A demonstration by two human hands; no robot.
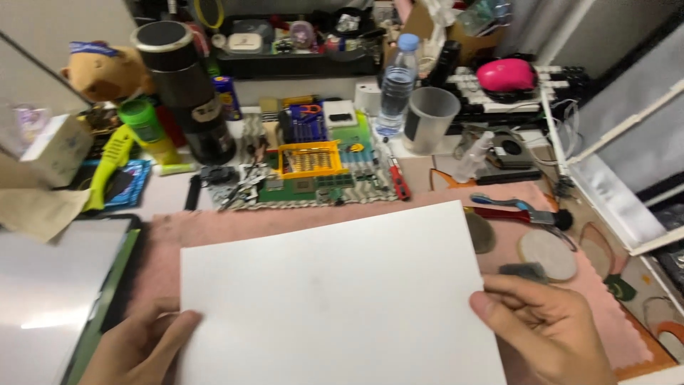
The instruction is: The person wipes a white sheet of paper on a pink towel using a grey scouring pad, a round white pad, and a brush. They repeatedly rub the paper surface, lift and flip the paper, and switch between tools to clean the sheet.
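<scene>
Gripping white sheet (335,299) at both lower corners, left hand (139,349) and right hand (545,331) fingers pinching its edges over pink mat (613,314). Possibly creasing, or knocking the clear cup (429,117) and water bottle (395,85) beyond.

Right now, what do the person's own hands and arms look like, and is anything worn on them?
Both hands are bare: the left hand and right hand show no gloves, rings or markings. No watch, strap or sleeve is visible; the frame cuts off near the wrists, so the arms go unseen.

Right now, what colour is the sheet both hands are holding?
Plain white sheet, unmarked, lying over a pink mat. The head view shows it.
</scene>
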